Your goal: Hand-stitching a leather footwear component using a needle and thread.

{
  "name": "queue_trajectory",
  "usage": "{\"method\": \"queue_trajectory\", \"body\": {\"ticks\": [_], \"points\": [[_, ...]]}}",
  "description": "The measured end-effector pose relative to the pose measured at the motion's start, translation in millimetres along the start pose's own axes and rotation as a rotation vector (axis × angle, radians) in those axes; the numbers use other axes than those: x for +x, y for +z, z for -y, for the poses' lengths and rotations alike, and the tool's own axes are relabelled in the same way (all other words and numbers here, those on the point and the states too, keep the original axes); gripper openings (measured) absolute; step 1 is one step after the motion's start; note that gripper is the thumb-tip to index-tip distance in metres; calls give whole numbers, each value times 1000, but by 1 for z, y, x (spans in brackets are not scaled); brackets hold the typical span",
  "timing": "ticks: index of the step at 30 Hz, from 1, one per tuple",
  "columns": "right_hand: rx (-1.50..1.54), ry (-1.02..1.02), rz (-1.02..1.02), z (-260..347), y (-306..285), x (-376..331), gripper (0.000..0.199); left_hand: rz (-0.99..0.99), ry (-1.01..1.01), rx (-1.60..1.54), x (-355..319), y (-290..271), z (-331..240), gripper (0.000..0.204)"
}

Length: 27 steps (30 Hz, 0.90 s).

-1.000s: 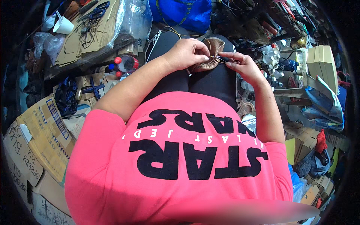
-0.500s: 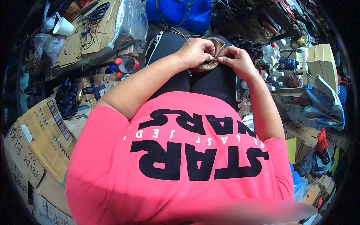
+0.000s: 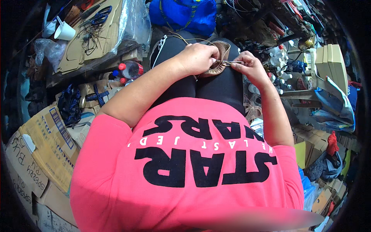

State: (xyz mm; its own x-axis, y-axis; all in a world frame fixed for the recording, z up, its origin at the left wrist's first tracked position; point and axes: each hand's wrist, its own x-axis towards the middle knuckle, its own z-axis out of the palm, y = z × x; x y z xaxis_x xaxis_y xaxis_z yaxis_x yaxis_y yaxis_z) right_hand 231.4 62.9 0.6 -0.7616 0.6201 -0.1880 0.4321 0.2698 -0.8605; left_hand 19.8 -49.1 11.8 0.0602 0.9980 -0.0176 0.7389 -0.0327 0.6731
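Note:
On my lap lies a brown leather piece (image 3: pixel 223 47) that looks like a moccasin shoe upper, with a gathered, stitched edge. My left hand (image 3: pixel 200 58) pinches its left side, fingers closed on the leather. A tan cord (image 3: pixel 178 36) trails from behind that hand over my left thigh. Between the thumb and fingers of my right hand (image 3: pixel 250 68) is a thin needle-like rod (image 3: pixel 233 62), its tip at the stitched edge. I cannot make out whether the tip is through the leather.
Left of my legs, a low table carries flat cardboard (image 3: pixel 85 48), scissors (image 3: pixel 101 15) and a white cup (image 3: pixel 65 31). A red-capped bottle (image 3: pixel 131 70) stands nearer. Ahead sits a blue bag (image 3: pixel 183 15). Several bottles (image 3: pixel 279 58) and yellowish boxes (image 3: pixel 331 63) stand right; cardboard boxes (image 3: pixel 48 141) lie left.
My right hand has shifted a little right and away from the leather, and the thin rod now shows between them. My left hand stays on the leather's left side.

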Motion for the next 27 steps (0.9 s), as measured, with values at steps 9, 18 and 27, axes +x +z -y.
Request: {"method": "queue_trajectory", "body": {"ticks": [9,18,27], "points": [[-221,-95,-127,1,-42,0,19,110,129,21,11,-1,4,14],[-950,-396,76,56,-5,4,11,58,249,128,10,-1,10,12],[-870,-483,26,15,-25,-7,13,14,322,286,-26,-32,37,8]]}}
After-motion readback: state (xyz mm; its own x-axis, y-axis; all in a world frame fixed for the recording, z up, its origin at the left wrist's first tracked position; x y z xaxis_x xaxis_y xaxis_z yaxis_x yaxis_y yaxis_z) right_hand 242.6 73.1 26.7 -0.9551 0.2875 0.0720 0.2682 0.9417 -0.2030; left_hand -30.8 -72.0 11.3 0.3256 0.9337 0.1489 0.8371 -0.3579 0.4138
